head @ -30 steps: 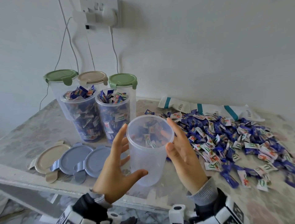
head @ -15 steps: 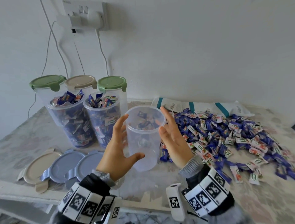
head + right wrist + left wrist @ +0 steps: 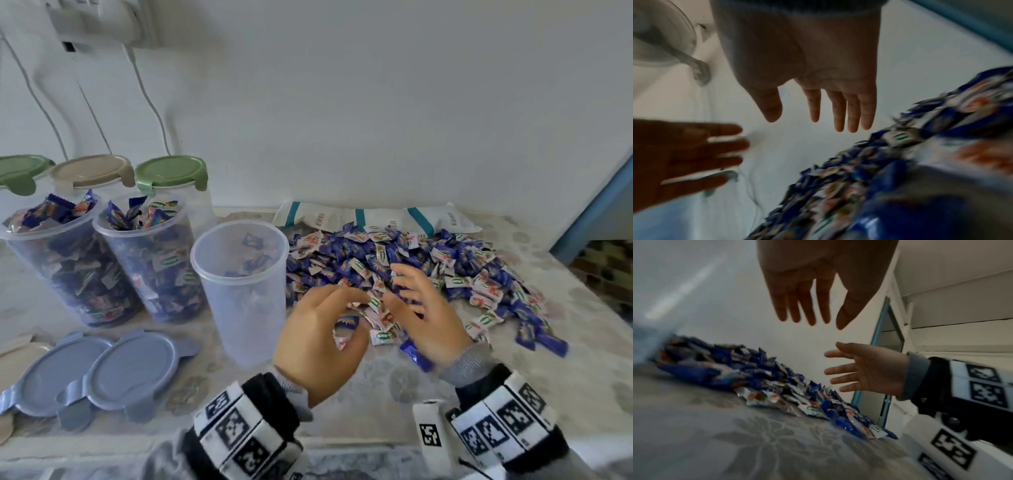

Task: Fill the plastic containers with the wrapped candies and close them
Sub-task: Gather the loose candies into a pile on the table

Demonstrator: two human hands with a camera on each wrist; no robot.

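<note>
Both my hands are over the near edge of the wrapped candies [image 3: 394, 270] heaped on the patterned tabletop [image 3: 565, 359], just right of the empty clear container [image 3: 245, 298]. Left hand [image 3: 320, 337] and right hand [image 3: 423, 308] have fingers spread and relaxed, holding nothing. These look light, crinkly and slippery, so I'd scoop from both sides. The container's thin plastic probably tips easily.

White painted wall [image 3: 376, 102] behind the table [image 3: 394, 380], whose top carries a faded grey floral pattern. Wall socket [image 3: 102, 20] upper left, cables [image 3: 150, 102] hanging down. Blue door frame [image 3: 596, 202] at right. Even daylight.
</note>
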